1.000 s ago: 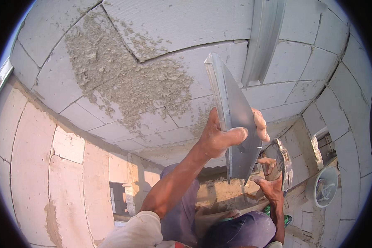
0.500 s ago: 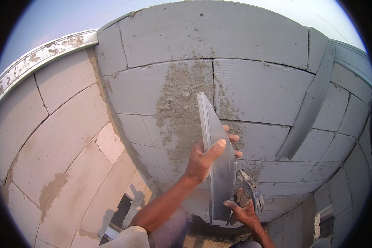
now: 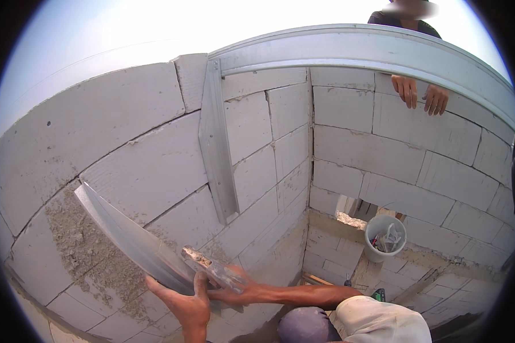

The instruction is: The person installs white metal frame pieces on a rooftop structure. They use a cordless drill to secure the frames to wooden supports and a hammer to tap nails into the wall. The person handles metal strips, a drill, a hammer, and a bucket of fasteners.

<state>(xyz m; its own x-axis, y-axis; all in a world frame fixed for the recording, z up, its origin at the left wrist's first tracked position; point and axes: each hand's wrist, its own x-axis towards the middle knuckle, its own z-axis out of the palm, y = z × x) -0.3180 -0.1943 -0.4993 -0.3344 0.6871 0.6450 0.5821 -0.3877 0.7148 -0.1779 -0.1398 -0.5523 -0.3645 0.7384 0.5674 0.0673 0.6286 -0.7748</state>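
Note:
A long grey sheet-metal bracket (image 3: 134,234) with folded edges slants from the mortar-smeared block wall down to my hands. My left hand (image 3: 186,306) is closed around its lower end, thumb up and fingers partly behind the metal. My right hand (image 3: 234,281) reaches across from the right and grips what looks like a hammer (image 3: 212,267), with a worn, crusted metal head. This head lies close against the bracket's lower end; the handle is mostly hidden. A similar bracket (image 3: 217,143) stands fixed to the wall under a long metal beam.
The metal beam (image 3: 349,48) runs along the wall top. Behind it is another person (image 3: 406,23), whose hands (image 3: 420,96) hang over its lower edge. A white bucket (image 3: 385,254) holding plastic and small items stands lower right, and a green-and-black tool (image 3: 379,294) shows near my sleeve.
My view has swung right, bringing the beam, the other person and the bucket into sight. The bracket now tilts left, and the hammer has come up beside my left hand.

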